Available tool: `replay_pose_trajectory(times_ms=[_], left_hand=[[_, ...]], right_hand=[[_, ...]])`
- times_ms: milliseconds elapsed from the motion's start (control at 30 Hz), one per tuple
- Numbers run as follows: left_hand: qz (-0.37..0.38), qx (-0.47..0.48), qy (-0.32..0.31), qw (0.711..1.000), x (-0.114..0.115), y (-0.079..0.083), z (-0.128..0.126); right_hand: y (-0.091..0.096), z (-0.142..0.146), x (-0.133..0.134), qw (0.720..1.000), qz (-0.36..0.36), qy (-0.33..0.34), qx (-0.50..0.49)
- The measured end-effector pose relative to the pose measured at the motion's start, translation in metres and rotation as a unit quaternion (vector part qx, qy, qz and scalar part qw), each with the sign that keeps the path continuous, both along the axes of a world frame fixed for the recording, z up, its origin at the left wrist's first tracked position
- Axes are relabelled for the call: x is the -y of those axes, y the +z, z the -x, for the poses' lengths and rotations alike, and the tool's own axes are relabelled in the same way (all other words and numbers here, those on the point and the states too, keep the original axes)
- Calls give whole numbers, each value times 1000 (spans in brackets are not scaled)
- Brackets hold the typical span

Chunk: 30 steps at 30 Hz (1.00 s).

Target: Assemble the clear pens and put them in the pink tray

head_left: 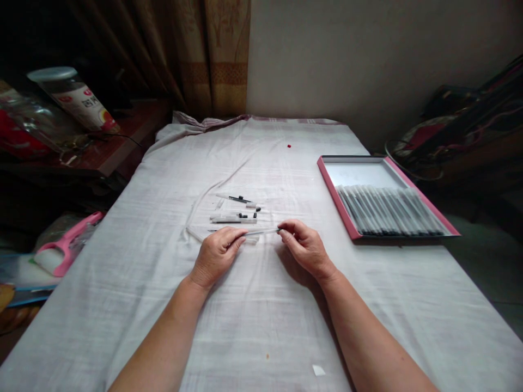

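Observation:
A thin clear pen barrel [263, 232] spans the gap between my two hands above the cloth. My left hand [218, 253] pinches its left end between thumb and fingers. On the dark right end, my right hand [304, 245] has its thumb and fingertips closed; they partly hide that tip. Just beyond the hands lie loose pen parts: a dark refill [226, 222], clear tubes [245, 217], several small black plugs [257, 209] and another dark refill [239, 200]. A clear cap [251, 240] shows partly behind my left fingers.
At right, an open pink-edged box [335, 204] holds a row of clear pens [388, 212]. A small red piece [289, 146] lies toward the back of the white cloth [163, 305]. A white scrap [318, 371] is near the front. A pink-handled item [67, 245] stands off the left edge.

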<state>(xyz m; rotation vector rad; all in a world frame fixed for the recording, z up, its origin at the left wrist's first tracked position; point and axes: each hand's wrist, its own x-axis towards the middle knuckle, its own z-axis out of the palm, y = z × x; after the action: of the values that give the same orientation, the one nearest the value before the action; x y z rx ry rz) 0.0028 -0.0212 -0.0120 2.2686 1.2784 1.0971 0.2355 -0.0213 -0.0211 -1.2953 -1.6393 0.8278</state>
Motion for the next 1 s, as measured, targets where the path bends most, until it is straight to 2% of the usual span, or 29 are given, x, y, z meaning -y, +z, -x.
replay_pose_trajectory(times_ms=[167, 333, 533, 700, 867, 1000], left_hand=[[6, 0, -7, 1000, 0, 0, 0], [4, -3, -3, 1000, 1, 1, 0], [10, -2, -7, 1000, 0, 3, -1], [7, -6, -6, 1000, 0, 2, 1], [5, -12, -6, 1000, 0, 2, 1], [1, -16, -6, 1000, 0, 2, 1]], right_hand=[[0, -1, 0, 999, 30, 14, 4], [-1, -2, 0, 998, 42, 21, -38], [4, -1, 0, 998, 58, 30, -11], [1, -2, 1, 996, 69, 34, -54], [1, -1, 0, 998, 63, 23, -20], [-1, -1, 0, 994, 83, 34, -64]])
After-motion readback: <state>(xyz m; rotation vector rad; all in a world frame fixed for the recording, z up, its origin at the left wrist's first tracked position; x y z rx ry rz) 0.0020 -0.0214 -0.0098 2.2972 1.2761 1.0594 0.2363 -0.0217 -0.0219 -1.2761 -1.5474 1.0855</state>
